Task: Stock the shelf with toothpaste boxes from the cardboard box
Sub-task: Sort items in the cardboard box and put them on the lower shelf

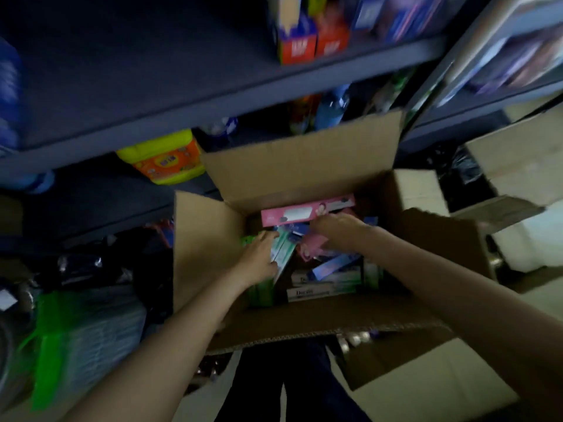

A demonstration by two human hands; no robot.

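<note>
**A:** Where are the toothpaste boxes right now?

**B:** All down inside the cardboard box (210, 236), which sits open on the floor in front of the shelf (195, 95). They lie in a loose jumble. A long pink box (304, 213) rests across the far edge, just under the far flap. White ones (320, 289) are stacked flat along the near wall.

**A:** And your grip?

**B:** My left hand (259, 257) is by the left wall, fingers curled round a teal-and-white box (283, 251) that stands tilted there. My right hand (338, 231) reaches in from the right, knuckles up, over a small pink carton (307, 248) just below the long one. It seems to close on something pink, but the fingertips are hidden and the picture is blurred, so I cannot tell what it holds, if anything.

**A:** How do you expect these to handle?

**B:** Light, I judge, and stiff along their length, but thin card dents if squeezed hard on the broad faces. The printed surfaces look glossy, so probably a bit slippery.

**A:** So where do you take hold?

**B:** Across the narrow sides near the middle, thumb on one long edge and fingers on the other. That way a box stays level and does not swing. Taking several together, I would pinch them face to face.
</note>
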